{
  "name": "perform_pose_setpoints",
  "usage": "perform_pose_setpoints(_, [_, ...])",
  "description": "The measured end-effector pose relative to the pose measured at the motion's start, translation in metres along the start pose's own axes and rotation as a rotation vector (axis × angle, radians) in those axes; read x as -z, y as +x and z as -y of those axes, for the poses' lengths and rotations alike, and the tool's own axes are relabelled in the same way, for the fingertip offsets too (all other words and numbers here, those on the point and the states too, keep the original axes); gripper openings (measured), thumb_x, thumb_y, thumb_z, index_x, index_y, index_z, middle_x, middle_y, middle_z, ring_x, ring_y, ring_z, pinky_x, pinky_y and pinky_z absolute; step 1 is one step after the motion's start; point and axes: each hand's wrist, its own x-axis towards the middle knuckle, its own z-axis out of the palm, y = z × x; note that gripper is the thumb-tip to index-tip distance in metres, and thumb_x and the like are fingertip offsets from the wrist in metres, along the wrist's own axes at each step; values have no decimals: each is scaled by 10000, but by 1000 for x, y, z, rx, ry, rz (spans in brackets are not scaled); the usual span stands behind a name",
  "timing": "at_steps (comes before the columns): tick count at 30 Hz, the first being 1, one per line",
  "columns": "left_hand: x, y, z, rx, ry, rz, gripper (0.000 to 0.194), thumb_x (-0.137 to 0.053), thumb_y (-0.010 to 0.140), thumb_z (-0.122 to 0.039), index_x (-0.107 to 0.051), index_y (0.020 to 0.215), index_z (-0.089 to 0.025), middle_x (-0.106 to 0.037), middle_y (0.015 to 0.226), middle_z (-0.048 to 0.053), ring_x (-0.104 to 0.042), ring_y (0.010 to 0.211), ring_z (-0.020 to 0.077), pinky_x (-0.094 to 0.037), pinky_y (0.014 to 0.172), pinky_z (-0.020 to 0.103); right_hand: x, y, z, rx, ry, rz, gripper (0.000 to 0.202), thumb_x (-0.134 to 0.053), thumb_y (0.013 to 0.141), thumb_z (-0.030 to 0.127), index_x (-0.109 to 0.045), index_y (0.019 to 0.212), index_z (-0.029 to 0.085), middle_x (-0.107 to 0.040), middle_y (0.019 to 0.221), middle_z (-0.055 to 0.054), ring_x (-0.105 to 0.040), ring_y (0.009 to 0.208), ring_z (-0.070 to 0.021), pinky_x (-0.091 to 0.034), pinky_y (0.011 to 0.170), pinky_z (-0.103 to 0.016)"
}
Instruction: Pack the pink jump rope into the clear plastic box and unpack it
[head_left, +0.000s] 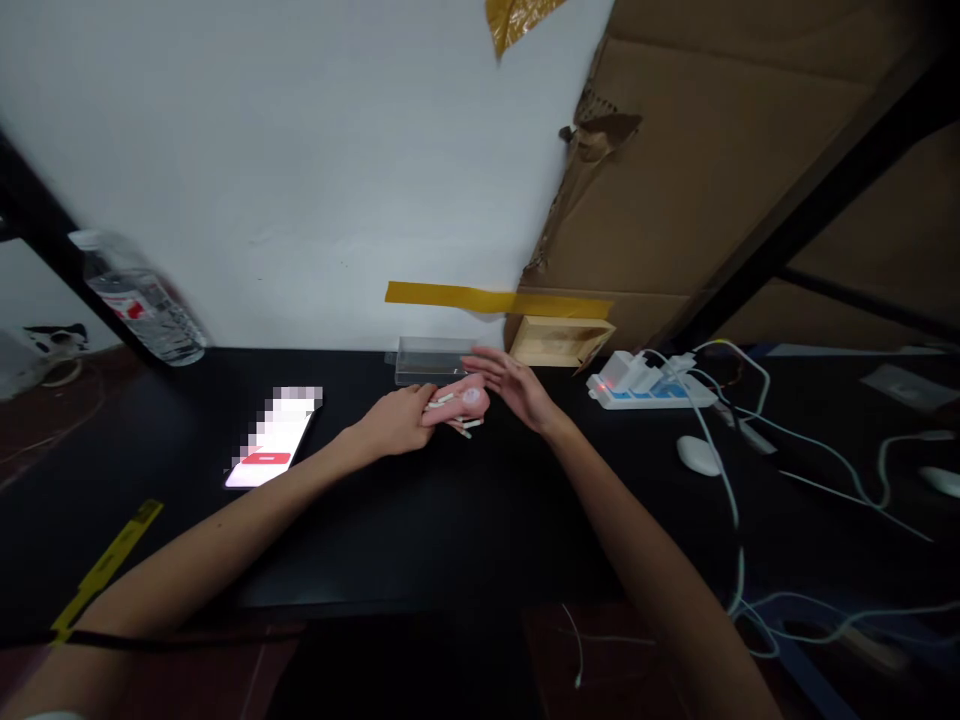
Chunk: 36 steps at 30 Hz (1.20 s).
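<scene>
My left hand (397,420) is closed around the narrow end of a pink object (472,397) above the black table. Its rounded end bears a pale round mark, and a few thin white pieces stick out along its sides; what kind of thing it is I cannot make out. Just to the right, my right hand (517,388) is open, fingers stretched toward the rounded end, and whether they touch it is unclear. Behind both hands lies a clear plastic box (435,358) against the wall.
A lit phone (274,440) lies on the left, near a water bottle (142,300). Beside the cardboard stands a small wooden box (559,342). To the right are a white power strip (652,385), a white mouse (699,455) and loose cables (731,500).
</scene>
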Motion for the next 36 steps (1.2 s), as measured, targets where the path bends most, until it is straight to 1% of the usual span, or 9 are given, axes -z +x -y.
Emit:
perform_pose_setpoints(3, [-9,-2,7,-3,162,-40,396,-787,660,-259,-662,1029,-193,-608,963,114,-518,1151,415,-284,1045,468,7,-16,-5,29,-289,-31,415,-613,901,536,-693,1204,264,-684,1299,-50,-550,1300,-269,-289,1184,-495])
perform_pose_setpoints(8, [-21,-2,14,-71,287,3,595,-889,604,-492,-648,1067,-206,-594,961,111,-489,1160,419,-281,1052,442,10,-38,-13,14,-702,74,489,-662,899,465,-617,1349,280,-522,1501,-73,-439,1411,-290,-254,1208,-523])
perform_pose_setpoints(12, [-24,-6,16,-138,505,-28,690,-821,668,-630,-646,1153,-170,-609,1032,156,-541,1067,399,-320,1007,466,17,-43,-19,40,-910,169,548,-583,947,494,-514,1449,286,-419,1576,-80,-369,1461,-297,-256,1207,-550])
perform_pose_setpoints(15, [-25,-9,15,-178,715,14,735,-739,744,-674,-599,1262,-171,-618,1156,162,-545,1096,383,-362,981,474,22,-45,-20,27,-1020,236,559,-511,972,539,-489,1470,285,-384,1597,-68,-340,1478,-296,-253,1215,-545])
perform_pose_setpoints(19, [-23,-11,14,-258,934,111,791,-575,868,-701,-478,1404,-128,-591,1309,169,-546,1164,358,-404,975,467,20,-47,-18,-7,-1144,260,643,-467,965,606,-433,1510,266,-346,1615,-71,-322,1486,-296,-269,1220,-524])
perform_pose_setpoints(23, [-20,-13,17,-341,960,149,769,-443,942,-698,-442,1432,-106,-550,1391,176,-512,1266,332,-388,1035,441,15,-50,-16,-4,-1193,287,744,-441,964,629,-300,1573,225,-274,1639,-96,-271,1504,-305,-256,1228,-524])
perform_pose_setpoints(27, [-20,-13,23,-393,1011,145,809,-396,946,-724,-416,1453,-95,-514,1438,197,-441,1351,352,-332,1091,471,12,-51,-19,-13,-1221,340,872,-432,948,667,-145,1608,174,-124,1668,-121,-167,1527,-329,-206,1242,-526])
perform_pose_setpoints(30, [-23,-8,27,-429,1053,141,786,-352,965,-714,-422,1452,-100,-502,1457,195,-405,1383,353,-285,1125,494,11,-51,-23,-53,-1250,350,882,-385,955,683,-130,1608,147,-69,1670,-130,-109,1536,-323,-176,1250,-520])
perform_pose_setpoints(36, [-24,5,29,-456,1032,87,670,-375,997,-625,-470,1407,-105,-496,1463,186,-389,1402,334,-232,1178,504,16,-50,-25,-75,-1274,294,833,-308,977,679,-149,1607,158,-97,1669,-120,-118,1535,-320,-168,1251,-529])
